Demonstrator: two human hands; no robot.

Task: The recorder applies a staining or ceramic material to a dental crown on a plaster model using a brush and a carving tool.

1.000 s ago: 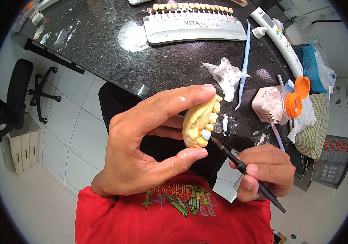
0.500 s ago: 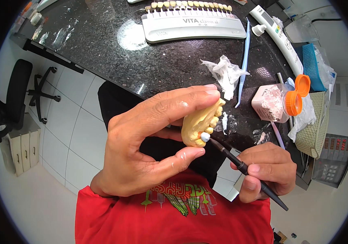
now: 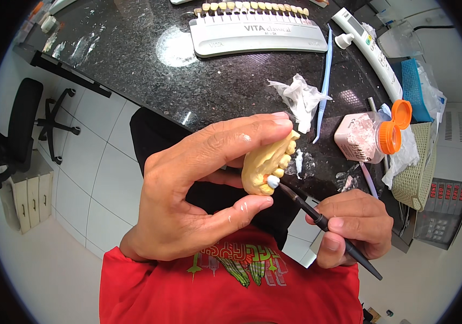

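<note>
My left hand [image 3: 179,186] clamped on yellow dental model [image 3: 259,162], thumb at lower end, fingers at upper. Model raised near counter edge; bluish-white tooth [image 3: 273,181] near its lower end. My right hand [image 3: 358,227] pinches dark brush [image 3: 322,221], tip at that tooth; cannot tell if touching. Crumpled tissue [image 3: 299,100], open orange-lidded jar [image 3: 356,137] on black counter [image 3: 134,70] beyond.

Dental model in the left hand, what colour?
The dental model is mostly pale yellow, best in head view.

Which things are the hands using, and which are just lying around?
In use:
yellow teeth model, in the left hand
thin black tool, in the right hand

Probably just lying around:
crumpled tissue
blue tool
orange-lidded jar
white tooth rack
</note>
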